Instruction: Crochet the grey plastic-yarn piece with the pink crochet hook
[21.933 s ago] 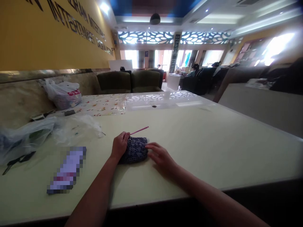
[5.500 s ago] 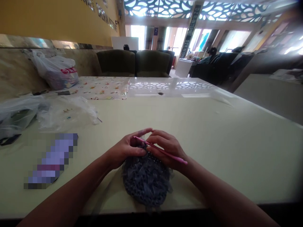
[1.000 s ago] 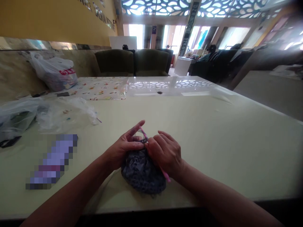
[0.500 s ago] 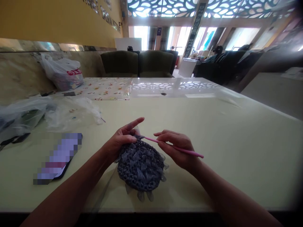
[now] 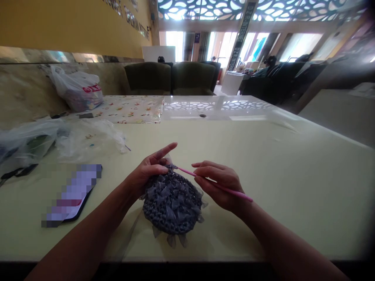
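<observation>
A round, dark grey crochet piece (image 5: 174, 205) with sheer ribbon tufts hangs just over the table's near part. My left hand (image 5: 149, 171) pinches its upper left edge between thumb and fingers, the index finger stretched out with sheer ribbon by it. In my right hand (image 5: 219, 181) lies a pink crochet hook (image 5: 234, 192), gripped between thumb and fingers. The hook's tip meets the top edge of the piece beside my left thumb. A strand of sheer grey ribbon (image 5: 130, 234) runs down from the piece past my left forearm to the table's front edge.
A phone (image 5: 73, 195) with a blurred-out screen lies left of my left forearm. Crumpled clear plastic bags (image 5: 90, 140) lie behind it. A white carrier bag (image 5: 79, 91) stands at the far left by a patterned cloth (image 5: 131, 109). Dark armchairs (image 5: 193, 78) stand beyond the table.
The crochet piece has swung slightly left and tilted a little. Both hands keep their grips; the hook's handle end has dipped slightly.
</observation>
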Demonstrator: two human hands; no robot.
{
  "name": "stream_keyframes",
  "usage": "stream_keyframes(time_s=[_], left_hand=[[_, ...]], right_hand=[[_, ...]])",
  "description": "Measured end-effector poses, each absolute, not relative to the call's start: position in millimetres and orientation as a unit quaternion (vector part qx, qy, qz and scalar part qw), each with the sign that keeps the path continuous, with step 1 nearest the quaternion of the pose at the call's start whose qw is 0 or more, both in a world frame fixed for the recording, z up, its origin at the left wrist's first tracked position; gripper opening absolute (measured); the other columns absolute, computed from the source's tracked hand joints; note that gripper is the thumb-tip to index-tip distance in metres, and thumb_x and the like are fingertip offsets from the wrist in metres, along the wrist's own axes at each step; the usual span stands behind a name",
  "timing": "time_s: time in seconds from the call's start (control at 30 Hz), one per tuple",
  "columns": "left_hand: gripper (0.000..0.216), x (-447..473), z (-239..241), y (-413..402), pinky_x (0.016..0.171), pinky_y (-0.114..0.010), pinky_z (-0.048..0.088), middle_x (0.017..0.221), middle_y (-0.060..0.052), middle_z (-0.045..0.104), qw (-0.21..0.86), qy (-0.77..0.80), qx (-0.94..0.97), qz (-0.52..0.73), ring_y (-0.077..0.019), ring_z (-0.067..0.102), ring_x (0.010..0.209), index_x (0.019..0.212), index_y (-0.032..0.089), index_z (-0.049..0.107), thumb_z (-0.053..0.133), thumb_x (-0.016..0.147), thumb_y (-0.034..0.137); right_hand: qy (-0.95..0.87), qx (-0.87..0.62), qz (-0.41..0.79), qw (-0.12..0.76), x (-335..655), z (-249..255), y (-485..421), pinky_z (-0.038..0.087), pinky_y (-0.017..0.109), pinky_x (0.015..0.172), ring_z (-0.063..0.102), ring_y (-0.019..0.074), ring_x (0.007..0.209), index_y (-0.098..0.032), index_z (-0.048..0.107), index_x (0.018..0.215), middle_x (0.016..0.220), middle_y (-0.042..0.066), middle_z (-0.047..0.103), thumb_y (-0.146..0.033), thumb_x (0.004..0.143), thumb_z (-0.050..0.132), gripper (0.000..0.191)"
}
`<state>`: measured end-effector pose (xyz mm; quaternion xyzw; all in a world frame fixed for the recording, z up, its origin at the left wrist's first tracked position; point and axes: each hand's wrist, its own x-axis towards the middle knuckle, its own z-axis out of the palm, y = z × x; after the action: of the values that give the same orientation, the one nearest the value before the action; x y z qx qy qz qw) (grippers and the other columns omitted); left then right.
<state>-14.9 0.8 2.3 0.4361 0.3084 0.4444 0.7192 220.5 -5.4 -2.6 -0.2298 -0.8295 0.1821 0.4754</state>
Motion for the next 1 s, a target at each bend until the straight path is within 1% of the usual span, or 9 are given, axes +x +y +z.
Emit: stream_keyframes(time_s=[0.13, 0.27, 0.37, 0.47, 0.53, 0.63, 0.73, 0.83, 1.0], left_hand=[[0.074, -7.9, -1.4, -2.2, 0.071, -0.023, 0.044, 0.081, 0.002, 0.065, 0.713, 0.318, 0.467, 0.415, -0.0117, 0.058, 0.075, 0.139, 0.029, 0.058, 0.076, 0.070, 0.011], [0.074, 1.9, -6.4, -10.3, 0.085, -0.029, 0.044, 0.092, 0.000, 0.070, 0.714, 0.320, 0.498, 0.374, -0.0155, 0.061, 0.088, 0.140, 0.030, 0.056, 0.079, 0.072, 0.015], [0.073, 4.3, -9.3, -13.5, 0.094, -0.034, 0.043, 0.101, -0.002, 0.071, 0.704, 0.332, 0.517, 0.357, -0.0200, 0.062, 0.099, 0.140, 0.031, 0.056, 0.080, 0.073, 0.018], [0.064, 1.2, -9.2, -10.9, 0.092, -0.033, 0.043, 0.102, -0.004, 0.072, 0.703, 0.327, 0.525, 0.351, -0.0205, 0.063, 0.099, 0.136, 0.028, 0.061, 0.079, 0.075, 0.023], [0.054, -3.1, -7.6, -6.8, 0.091, -0.033, 0.044, 0.104, -0.005, 0.072, 0.714, 0.306, 0.518, 0.358, -0.0207, 0.064, 0.099, 0.133, 0.026, 0.064, 0.075, 0.080, 0.025], [0.046, -10.8, -4.1, -0.2, 0.091, -0.033, 0.046, 0.103, -0.006, 0.073, 0.708, 0.297, 0.523, 0.370, -0.0212, 0.066, 0.098, 0.127, 0.023, 0.069, 0.072, 0.081, 0.021], [0.046, -16.8, -1.9, 4.0, 0.093, -0.033, 0.047, 0.100, -0.005, 0.074, 0.702, 0.289, 0.524, 0.385, -0.0221, 0.066, 0.101, 0.123, 0.024, 0.071, 0.073, 0.078, 0.015], [0.047, -19.6, -1.8, 5.4, 0.087, -0.029, 0.048, 0.094, -0.003, 0.072, 0.713, 0.284, 0.507, 0.393, -0.0185, 0.066, 0.093, 0.122, 0.024, 0.072, 0.075, 0.075, 0.015], [0.055, -19.0, 0.1, 3.4, 0.085, -0.028, 0.047, 0.091, -0.001, 0.065, 0.675, 0.316, 0.522, 0.414, -0.0164, 0.061, 0.090, 0.128, 0.027, 0.068, 0.076, 0.074, 0.019]], right_hand=[[-0.805, -0.223, 0.287, 0.469, 218.0, -6.6, -4.0, 0.051, 0.025, 0.064, 0.064, 0.0139, 0.072, -0.019, 0.064, 0.084, 0.076, 0.002, 0.065, -0.018, 0.094, 0.059, 0.011], [-0.839, -0.214, 0.214, 0.452, 213.3, -10.7, -1.2, 0.050, 0.026, 0.065, 0.061, 0.0134, 0.073, -0.018, 0.066, 0.095, 0.085, 0.004, 0.064, -0.021, 0.094, 0.059, 0.007], [-0.854, -0.195, 0.177, 0.449, 211.5, -8.5, -1.4, 0.052, 0.029, 0.071, 0.063, 0.0150, 0.082, -0.018, 0.066, 0.103, 0.093, 0.006, 0.067, -0.017, 0.095, 0.056, 0.013], [-0.832, -0.192, 0.223, 0.471, 211.9, -3.5, -3.2, 0.054, 0.029, 0.077, 0.066, 0.0153, 0.088, -0.017, 0.067, 0.101, 0.095, 0.007, 0.068, -0.014, 0.096, 0.054, 0.015], [-0.808, -0.211, 0.264, 0.484, 213.6, -0.4, -3.3, 0.055, 0.028, 0.075, 0.067, 0.0149, 0.085, -0.018, 0.068, 0.099, 0.093, 0.006, 0.068, -0.015, 0.096, 0.054, 0.014], [-0.788, -0.232, 0.298, 0.487, 218.3, 2.1, -0.6, 0.055, 0.030, 0.072, 0.066, 0.0152, 0.078, -0.018, 0.070, 0.094, 0.086, 0.005, 0.067, -0.021, 0.097, 0.055, 0.016], [-0.795, -0.227, 0.312, 0.469, 223.9, 3.3, 3.5, 0.056, 0.032, 0.076, 0.068, 0.0176, 0.086, -0.019, 0.071, 0.096, 0.089, 0.006, 0.069, -0.023, 0.098, 0.054, 0.018], [-0.816, -0.216, 0.316, 0.433, 228.0, 6.1, 6.2, 0.057, 0.031, 0.079, 0.069, 0.0189, 0.094, -0.019, 0.072, 0.098, 0.095, 0.007, 0.071, -0.021, 0.098, 0.053, 0.018], [-0.850, -0.222, 0.278, 0.388, 230.9, 10.6, 6.4, 0.058, 0.029, 0.078, 0.070, 0.0184, 0.093, -0.018, 0.072, 0.096, 0.097, 0.007, 0.071, -0.019, 0.097, 0.053, 0.019]])
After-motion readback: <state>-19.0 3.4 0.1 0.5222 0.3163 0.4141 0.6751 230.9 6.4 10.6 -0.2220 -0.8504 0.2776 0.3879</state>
